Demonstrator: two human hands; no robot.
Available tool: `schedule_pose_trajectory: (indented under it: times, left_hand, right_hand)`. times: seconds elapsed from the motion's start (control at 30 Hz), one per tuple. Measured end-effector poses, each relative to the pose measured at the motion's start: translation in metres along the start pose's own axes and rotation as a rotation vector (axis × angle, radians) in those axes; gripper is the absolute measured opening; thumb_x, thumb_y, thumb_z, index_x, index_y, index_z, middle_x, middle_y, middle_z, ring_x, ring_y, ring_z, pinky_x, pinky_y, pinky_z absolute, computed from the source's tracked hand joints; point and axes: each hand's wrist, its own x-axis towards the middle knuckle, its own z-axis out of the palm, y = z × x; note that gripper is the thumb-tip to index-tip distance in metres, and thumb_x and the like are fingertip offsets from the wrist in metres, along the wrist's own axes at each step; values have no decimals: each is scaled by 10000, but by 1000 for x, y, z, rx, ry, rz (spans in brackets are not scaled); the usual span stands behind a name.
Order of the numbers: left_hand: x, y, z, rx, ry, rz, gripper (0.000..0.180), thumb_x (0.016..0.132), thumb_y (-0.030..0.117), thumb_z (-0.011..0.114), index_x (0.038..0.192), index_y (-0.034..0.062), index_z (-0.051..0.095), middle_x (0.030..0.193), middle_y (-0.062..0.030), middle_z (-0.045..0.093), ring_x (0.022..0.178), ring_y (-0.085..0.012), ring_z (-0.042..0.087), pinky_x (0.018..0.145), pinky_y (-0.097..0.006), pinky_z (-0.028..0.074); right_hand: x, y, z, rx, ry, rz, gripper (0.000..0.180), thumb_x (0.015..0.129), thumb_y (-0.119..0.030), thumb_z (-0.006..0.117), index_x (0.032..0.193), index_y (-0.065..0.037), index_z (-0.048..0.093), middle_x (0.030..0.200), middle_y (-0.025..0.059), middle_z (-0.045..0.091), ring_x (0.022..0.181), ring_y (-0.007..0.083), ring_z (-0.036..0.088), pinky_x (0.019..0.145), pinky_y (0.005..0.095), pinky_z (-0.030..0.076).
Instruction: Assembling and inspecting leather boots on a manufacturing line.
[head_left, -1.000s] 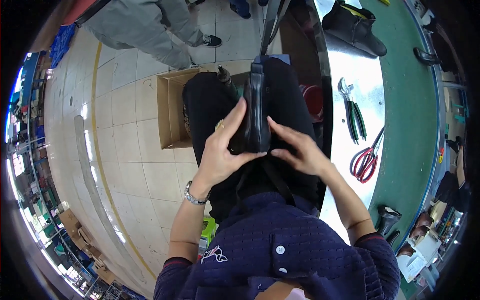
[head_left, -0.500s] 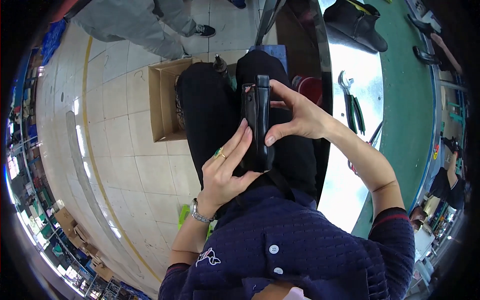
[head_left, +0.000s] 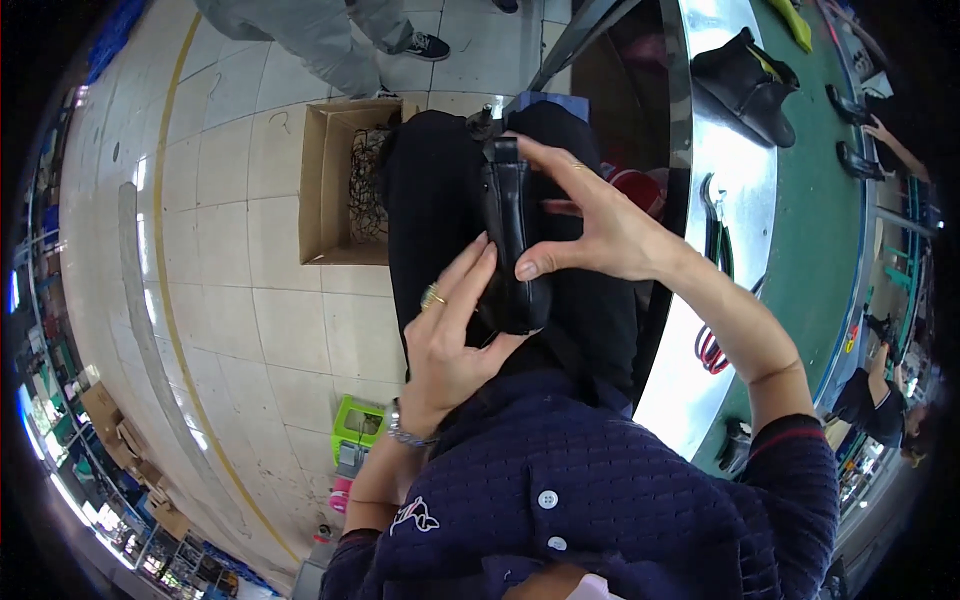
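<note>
A black leather shoe [head_left: 510, 215] lies lengthwise over my lap, between my thighs. Its narrow block-like end points away from me and its rounded end sits close to my waist. My left hand [head_left: 447, 325], with a ring and a wristwatch, presses its fingers along the shoe's left side, thumb near the rounded end. From the other side my right hand [head_left: 605, 225] grips it, index finger at the far end and thumb on the upper surface. Just past the shoe, a metal post-like tool [head_left: 486, 122] shows between my knees. The shoe's underside is hidden.
On the metal bench [head_left: 740, 215] at right are a black boot [head_left: 745, 88], a wrench [head_left: 711, 195] and red-handled tools [head_left: 711, 350]. A green belt [head_left: 810, 240] runs beyond. Left lie a cardboard box [head_left: 318, 185] and a green crate [head_left: 350, 408]. Another person's shoe [head_left: 427, 46] is ahead.
The shoe has tilted slightly, its far end a little to the left, and both hands keep their hold. The whole view has shifted, bringing the box's contents and green crate more into sight.
</note>
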Motion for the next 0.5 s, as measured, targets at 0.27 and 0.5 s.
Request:
schedule_pose_trajectory:
  times: [0.27, 0.5]
  left_hand:
    - [61, -34, 6, -498, -438, -172, 955, 749, 502, 789, 1493, 122, 326, 1459, -203, 411, 1358, -349, 368, 1121, -437, 285]
    - [45, -18, 46, -843, -303, -380, 670, 810, 437, 740, 1332, 110, 479, 1233, -99, 545, 1140, -243, 523, 1005, -363, 391]
  right_hand:
    - [-43, -2, 14, 499, -44, 276, 1189, 712, -474, 837, 1561, -185, 56, 1458, 230, 360, 1362, 348, 374, 1045, 486, 439]
    - [-47, -8, 11, 356, -85, 247, 1161, 700, -424, 859, 1530, -69, 129, 1399, 207, 439, 1334, 368, 411, 956, 460, 529]
